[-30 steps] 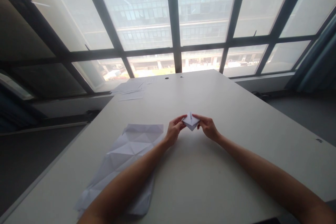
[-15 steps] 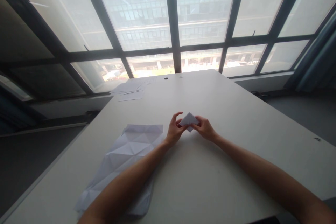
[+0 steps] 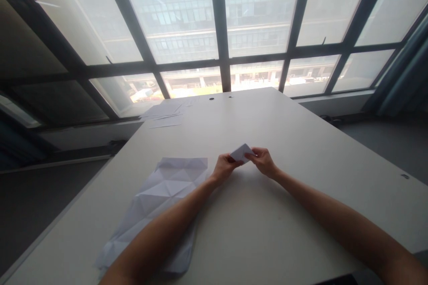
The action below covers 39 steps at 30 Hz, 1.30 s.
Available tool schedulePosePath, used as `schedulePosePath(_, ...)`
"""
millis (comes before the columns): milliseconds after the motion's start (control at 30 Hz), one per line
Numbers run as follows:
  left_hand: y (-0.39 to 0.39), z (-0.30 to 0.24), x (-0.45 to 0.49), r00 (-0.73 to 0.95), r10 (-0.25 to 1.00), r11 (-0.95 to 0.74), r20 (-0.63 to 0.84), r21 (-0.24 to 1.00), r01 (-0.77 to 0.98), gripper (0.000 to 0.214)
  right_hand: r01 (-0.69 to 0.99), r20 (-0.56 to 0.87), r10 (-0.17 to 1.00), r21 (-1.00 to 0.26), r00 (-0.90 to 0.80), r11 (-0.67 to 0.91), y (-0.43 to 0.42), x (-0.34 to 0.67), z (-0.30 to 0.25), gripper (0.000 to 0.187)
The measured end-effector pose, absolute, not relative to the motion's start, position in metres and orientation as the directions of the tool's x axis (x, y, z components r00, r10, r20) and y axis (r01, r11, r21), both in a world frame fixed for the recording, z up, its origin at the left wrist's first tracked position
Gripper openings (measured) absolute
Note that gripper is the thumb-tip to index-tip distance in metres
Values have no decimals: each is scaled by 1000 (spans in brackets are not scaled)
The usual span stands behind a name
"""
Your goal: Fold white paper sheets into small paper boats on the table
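A small piece of folded white paper [image 3: 239, 153] is held above the table, tilted with one corner up. My left hand [image 3: 224, 167] grips its left and lower side, the thumb across the front. On the other side my right hand [image 3: 264, 160] pinches the right corner, with the thumb on the near face. Parts of the fingers behind the paper are hidden. To the left, under and beside my left forearm, lie creased white paper sheets [image 3: 167, 188] with a pattern of triangular folds.
The white table [image 3: 284, 213] stretches away to large framed windows [image 3: 187, 13]. Several loose flat sheets [image 3: 165, 113] lie at its far left edge. A small dark object [image 3: 405, 177] sits near the right edge. Blue curtains [image 3: 397, 80] hang at the right.
The folded paper has turned from a symmetrical diamond with a centre crease to a tilted, smoother face. My left index finger, raised before, has come down onto the paper.
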State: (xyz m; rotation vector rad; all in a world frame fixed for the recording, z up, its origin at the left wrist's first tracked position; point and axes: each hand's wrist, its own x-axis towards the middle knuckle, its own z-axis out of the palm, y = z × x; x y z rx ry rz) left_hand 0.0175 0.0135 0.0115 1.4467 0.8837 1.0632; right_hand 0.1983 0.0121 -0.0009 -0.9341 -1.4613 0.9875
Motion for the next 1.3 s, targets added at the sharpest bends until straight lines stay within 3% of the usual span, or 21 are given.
schedulePosePath(300, 25, 5, 11, 449, 892, 21, 44, 990, -139, 49, 11, 267, 961, -963, -71, 269, 12, 199, 1, 40)
schedulePosePath(600, 14, 18, 10, 388, 915, -157, 110, 983, 93, 46, 225, 239, 931, -926, -275, 304, 8, 198, 3, 40)
schedulePosePath(833, 17, 16, 13, 410, 908, -170, 85, 970, 174, 48, 272, 387, 913, -871, -131, 409, 12, 193, -5, 37)
schedulePosePath(1033, 20, 13, 15, 378, 912, -220, 160, 968, 121, 51, 194, 364, 919, -901, -150, 388, 8, 192, 1, 36)
schedulePosePath(1300, 14, 14, 14, 381, 917, -150, 121, 988, 47, 49, 216, 376, 914, -889, -156, 403, 8, 192, 0, 38)
